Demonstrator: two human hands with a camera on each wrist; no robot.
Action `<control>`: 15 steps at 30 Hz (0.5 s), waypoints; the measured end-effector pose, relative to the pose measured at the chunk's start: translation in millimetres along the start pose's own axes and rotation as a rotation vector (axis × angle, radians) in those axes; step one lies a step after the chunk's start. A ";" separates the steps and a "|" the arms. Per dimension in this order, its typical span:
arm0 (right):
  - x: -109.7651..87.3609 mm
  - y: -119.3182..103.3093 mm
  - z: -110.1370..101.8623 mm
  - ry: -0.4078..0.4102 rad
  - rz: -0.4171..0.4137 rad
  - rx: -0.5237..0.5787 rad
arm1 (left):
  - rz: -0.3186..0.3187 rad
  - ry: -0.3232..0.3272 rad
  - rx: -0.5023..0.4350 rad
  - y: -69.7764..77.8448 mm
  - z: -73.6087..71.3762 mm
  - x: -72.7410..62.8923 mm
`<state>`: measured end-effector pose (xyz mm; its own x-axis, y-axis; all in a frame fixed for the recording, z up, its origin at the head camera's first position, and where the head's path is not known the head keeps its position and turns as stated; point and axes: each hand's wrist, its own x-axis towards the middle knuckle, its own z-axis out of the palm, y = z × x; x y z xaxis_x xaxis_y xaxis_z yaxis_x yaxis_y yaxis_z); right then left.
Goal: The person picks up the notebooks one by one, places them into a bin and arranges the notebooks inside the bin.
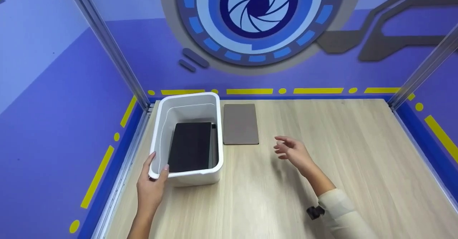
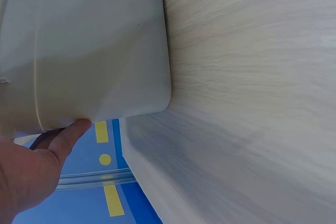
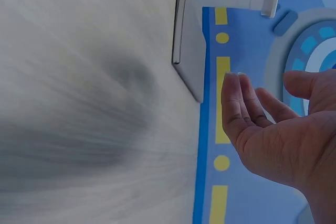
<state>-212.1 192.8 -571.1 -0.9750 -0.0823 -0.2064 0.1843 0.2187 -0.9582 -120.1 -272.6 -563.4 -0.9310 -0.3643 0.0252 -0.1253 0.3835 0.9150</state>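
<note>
A white plastic bin [image 1: 200, 179] stands on the left part of the table. Inside lies a flat black tablet-like slab [image 1: 191, 144], with the edge of another dark item [image 1: 215, 144] along its right side. My left hand [image 1: 152, 187] grips the bin at its near left corner; the left wrist view shows its fingers [image 2: 72, 134] against the outer wall. To the bin's right, a grey-brown flat case or tablet [image 1: 240, 124] lies on the wood. Further right, my right hand [image 1: 293, 155] hovers over the table, fingers loosely bent, holding nothing.
The light wood table [image 1: 257, 192] ends at a blue printed back wall [image 1: 304, 78]. Metal posts [image 1: 114, 49] rise at both back corners, and blue side panels border the table. A small black device [image 1: 315, 212] sits at the right cuff.
</note>
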 end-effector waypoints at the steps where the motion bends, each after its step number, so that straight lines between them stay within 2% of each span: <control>1: -1.0 1.8 -1.1 0.001 0.006 0.003 | -0.001 -0.001 -0.006 0.2 -0.1 0.0; 15: -6.0 17.9 -5.5 0.046 0.045 -0.012 | -0.001 -0.001 -0.008 0.9 -0.8 2.3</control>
<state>-203.6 202.5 -585.9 -0.9704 -0.0271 -0.2398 0.2272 0.2326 -0.9457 -122.1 -273.8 -562.2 -0.9312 -0.3637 0.0235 -0.1237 0.3760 0.9183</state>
